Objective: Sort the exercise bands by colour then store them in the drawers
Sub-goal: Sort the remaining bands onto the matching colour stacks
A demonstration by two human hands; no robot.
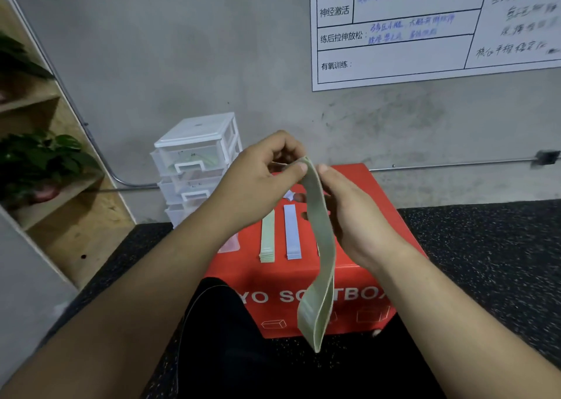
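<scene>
Head view: the left hand [261, 168] pinches the top end of a pale green looped rubber exercise band [320, 247], which hangs down in front of a red box with white lettering [236, 265]. The right hand [352, 216] lays its thumb against the band, fingers hidden behind it, so its grip cannot be told. On the box lie a flat stack of pale green bands [267, 237] and a flat stack of pale blue bands [292, 231], side by side. A white plastic drawer unit [197, 143] stands behind the box, to the left.

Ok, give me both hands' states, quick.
Left hand: pinches the top of the green band.
Right hand: thumb against the band; fingers hidden, grip cannot be told.
</scene>
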